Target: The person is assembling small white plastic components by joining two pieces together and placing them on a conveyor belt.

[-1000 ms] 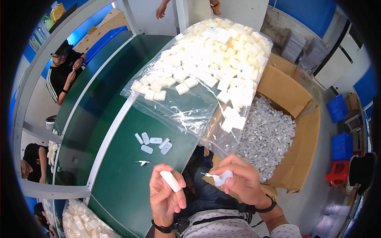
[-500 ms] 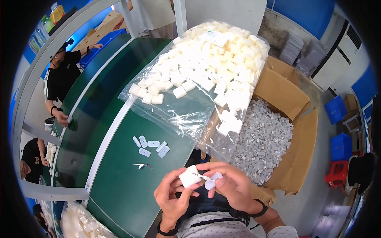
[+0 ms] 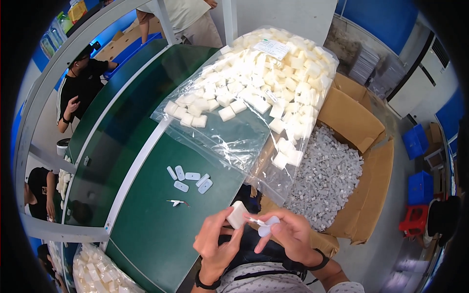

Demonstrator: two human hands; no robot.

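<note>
Left hand (image 3: 215,244) pinches a white block (image 3: 238,215) between thumb and fingertips, grip clamped on it, held in the air just off the counter's (image 3: 146,229) near right edge. Right hand (image 3: 288,234) closed on a small pale oval piece (image 3: 266,228) with a thin pin-like end pointing at the block; the two parts almost touch.

On the counter near its right edge: five pale oval pieces (image 3: 188,177) in a loose group, and one small metal part (image 3: 177,202) just nearer.

Clear bag of white blocks (image 3: 254,93) overhangs the counter's right edge, above an open carton (image 3: 361,146) of small grey parts (image 3: 325,178).

Risks (judged):
- Pinch on the block is at one end only; a push from the pin could twist it out, and it would fall between counter and carton
- Oval piece is small; a slip likely loses it into the lap or the floor
- Bag sags close above the hands; lifting an elbow could snag it

Room: bare green counter left of the hands; right side shut in by the carton
</note>
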